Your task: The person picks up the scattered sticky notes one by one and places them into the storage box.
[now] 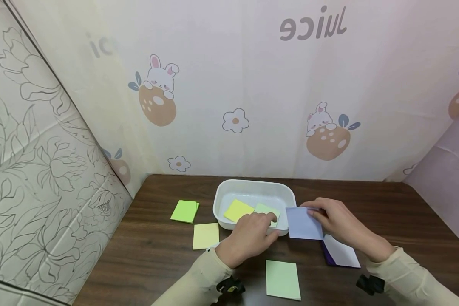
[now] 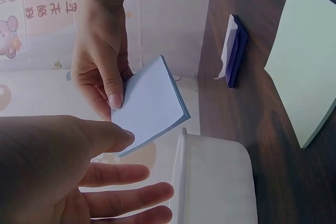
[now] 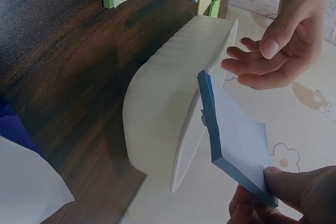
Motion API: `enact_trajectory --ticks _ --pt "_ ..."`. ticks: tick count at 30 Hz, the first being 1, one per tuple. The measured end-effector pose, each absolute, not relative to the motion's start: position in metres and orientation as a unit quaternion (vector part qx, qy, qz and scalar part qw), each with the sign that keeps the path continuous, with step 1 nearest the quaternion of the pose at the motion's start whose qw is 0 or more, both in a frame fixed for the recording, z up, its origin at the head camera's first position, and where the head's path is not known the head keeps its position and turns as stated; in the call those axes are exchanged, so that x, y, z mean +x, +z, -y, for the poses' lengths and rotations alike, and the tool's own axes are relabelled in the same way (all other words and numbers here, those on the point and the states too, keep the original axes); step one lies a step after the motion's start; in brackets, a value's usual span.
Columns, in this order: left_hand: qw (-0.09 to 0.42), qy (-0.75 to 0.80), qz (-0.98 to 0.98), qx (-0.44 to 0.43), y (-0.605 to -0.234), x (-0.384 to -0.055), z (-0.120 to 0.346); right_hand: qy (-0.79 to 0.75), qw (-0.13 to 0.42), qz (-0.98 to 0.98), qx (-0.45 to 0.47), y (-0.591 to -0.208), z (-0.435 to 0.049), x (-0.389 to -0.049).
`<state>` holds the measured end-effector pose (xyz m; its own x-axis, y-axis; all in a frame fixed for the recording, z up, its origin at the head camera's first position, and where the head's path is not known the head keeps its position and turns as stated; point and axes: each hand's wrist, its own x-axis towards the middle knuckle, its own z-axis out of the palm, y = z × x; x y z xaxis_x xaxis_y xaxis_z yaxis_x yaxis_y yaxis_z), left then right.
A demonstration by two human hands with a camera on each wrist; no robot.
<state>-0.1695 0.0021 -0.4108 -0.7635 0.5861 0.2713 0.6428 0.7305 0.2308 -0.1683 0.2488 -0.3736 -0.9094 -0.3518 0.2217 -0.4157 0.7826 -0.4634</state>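
Note:
My right hand (image 1: 338,223) pinches a light blue sticky note pad (image 1: 305,225) by its edge, thumb on one face and fingers behind. The pad is held up at the right end of a white plastic tub (image 1: 216,208). My left hand (image 1: 252,236) hovers over the tub's front rim, its fingers spread and loosely bent, holding nothing. In the right wrist view, a gap separates the left fingertips (image 3: 270,48) from the blue pad (image 3: 239,140). Inside the tub lie a yellow pad (image 1: 237,209) and a pale green pad (image 1: 265,209), the latter partly hidden by the left hand.
Left of the tub lie a bright green pad (image 1: 185,211) and a pale yellow pad (image 1: 205,236). A larger light green pad (image 1: 283,279) lies in front. Near the right forearm is a purple pad (image 1: 328,255) with a white sheet (image 1: 342,251) on it. Patterned curtains hang behind.

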Motion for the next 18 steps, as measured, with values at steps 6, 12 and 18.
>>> enact_trajectory --ticks 6,12,18 --pt "0.11 -0.156 0.922 -0.337 -0.4106 -0.1699 0.0011 0.26 0.067 0.94 0.211 -0.3751 -0.2483 -0.1701" --pt "0.103 -0.163 0.923 -0.334 -0.4092 -0.1709 0.0031 0.261 0.069 0.938 0.218 -0.3765 -0.2459 -0.172" --pt "0.099 -0.166 0.925 -0.326 -0.4097 -0.1716 0.0046 0.26 0.073 0.937 0.219 -0.3762 -0.2427 -0.1723"
